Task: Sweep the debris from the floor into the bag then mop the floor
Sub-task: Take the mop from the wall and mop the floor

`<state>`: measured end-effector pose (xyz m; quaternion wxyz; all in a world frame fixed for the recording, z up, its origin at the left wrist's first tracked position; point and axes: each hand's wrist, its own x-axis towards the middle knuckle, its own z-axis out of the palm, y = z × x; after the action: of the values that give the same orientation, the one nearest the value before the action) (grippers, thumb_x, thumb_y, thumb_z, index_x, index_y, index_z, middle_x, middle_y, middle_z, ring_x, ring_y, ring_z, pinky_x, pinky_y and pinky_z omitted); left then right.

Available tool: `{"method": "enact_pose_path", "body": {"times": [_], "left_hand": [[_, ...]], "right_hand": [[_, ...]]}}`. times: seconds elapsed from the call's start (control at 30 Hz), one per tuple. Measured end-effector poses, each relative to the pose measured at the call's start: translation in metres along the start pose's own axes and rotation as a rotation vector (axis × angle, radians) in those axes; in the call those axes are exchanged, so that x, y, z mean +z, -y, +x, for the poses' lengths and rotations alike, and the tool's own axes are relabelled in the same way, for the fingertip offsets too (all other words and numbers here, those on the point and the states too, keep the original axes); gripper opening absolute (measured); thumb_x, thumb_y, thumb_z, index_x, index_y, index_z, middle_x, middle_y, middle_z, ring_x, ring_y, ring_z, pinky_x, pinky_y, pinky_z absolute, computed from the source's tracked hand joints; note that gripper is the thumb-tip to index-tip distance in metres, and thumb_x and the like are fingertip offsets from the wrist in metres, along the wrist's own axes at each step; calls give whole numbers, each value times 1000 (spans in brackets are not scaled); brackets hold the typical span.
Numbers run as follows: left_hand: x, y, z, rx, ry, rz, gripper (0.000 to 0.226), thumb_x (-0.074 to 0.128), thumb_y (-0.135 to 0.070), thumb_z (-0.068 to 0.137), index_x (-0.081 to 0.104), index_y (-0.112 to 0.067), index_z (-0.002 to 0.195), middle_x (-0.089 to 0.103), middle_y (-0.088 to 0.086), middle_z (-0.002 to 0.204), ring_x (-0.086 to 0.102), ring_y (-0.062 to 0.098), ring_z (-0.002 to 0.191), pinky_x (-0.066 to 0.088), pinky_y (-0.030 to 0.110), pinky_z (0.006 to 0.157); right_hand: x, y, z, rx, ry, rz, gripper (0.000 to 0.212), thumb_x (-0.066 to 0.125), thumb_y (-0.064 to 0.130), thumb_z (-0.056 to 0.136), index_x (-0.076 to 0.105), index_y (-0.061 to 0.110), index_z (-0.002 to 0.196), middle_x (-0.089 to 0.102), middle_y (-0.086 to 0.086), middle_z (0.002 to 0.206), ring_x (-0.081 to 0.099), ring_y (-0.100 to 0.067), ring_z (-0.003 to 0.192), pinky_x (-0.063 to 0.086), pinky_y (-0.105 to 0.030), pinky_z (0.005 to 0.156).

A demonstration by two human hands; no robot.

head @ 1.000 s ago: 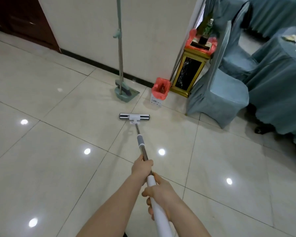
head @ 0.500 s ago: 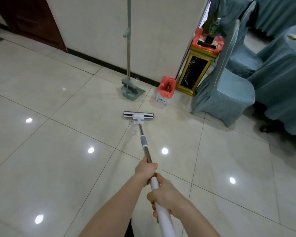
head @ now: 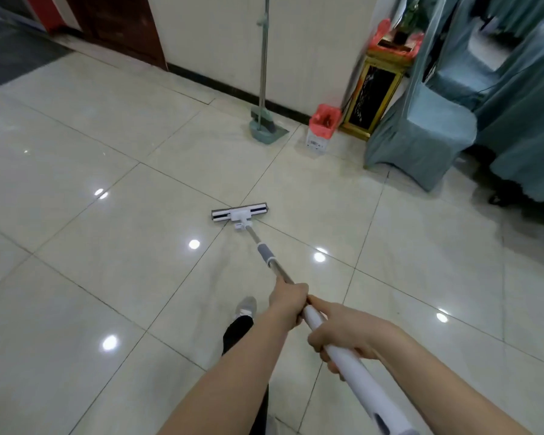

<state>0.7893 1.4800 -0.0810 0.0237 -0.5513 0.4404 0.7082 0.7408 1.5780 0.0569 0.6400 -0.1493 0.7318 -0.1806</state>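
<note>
Both hands grip the mop handle [head: 299, 301], left hand [head: 288, 298] nearer the flat mop head [head: 240, 211], which lies crosswise on the tiled floor [head: 107, 262], far-left of the fingers.

One mop [head: 240, 212], one broom with dustpan [head: 266, 128], one small red-bagged bin [head: 322, 127], one gold-framed stand [head: 374, 98], two hands, left [head: 288, 298] and right [head: 343, 332].

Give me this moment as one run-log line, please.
stage: mopping | left hand: grips mop pole | right hand: grips pole | mop head: flat on floor
</note>
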Motion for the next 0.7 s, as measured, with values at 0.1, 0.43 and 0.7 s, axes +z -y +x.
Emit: {"method": "enact_pose_path", "body": {"times": [0.1, 0.43, 0.7], "left_hand": [[4, 16, -24, 2, -54, -38, 61, 50, -15, 72, 42, -13, 133, 50, 8, 79, 48, 19, 53, 39, 18, 38], [-33, -3, 4, 67, -191, 16, 36, 52, -11, 82, 55, -8, 118, 55, 8, 89, 52, 18, 67, 40, 26, 52], [-80, -101, 83, 83, -214, -29, 7, 54, -10, 80, 54, -11, 87, 54, 7, 81, 50, 22, 70, 45, 32, 63]], "right_hand": [[9, -13, -18, 2, 2, 44, 72, 56, -1, 86, 37, 41, 141, 58, -13, 72, 55, -16, 42, 51, -24, 44], [43, 7, 33, -78, -84, 187, 66, 48, -5, 81, 45, 34, 133, 54, -11, 73, 49, -19, 48, 48, -25, 44], [4, 115, 105, -102, -47, 202, 72, 48, -6, 81, 40, 34, 140, 54, -11, 78, 51, -22, 51, 47, -25, 43]]}}
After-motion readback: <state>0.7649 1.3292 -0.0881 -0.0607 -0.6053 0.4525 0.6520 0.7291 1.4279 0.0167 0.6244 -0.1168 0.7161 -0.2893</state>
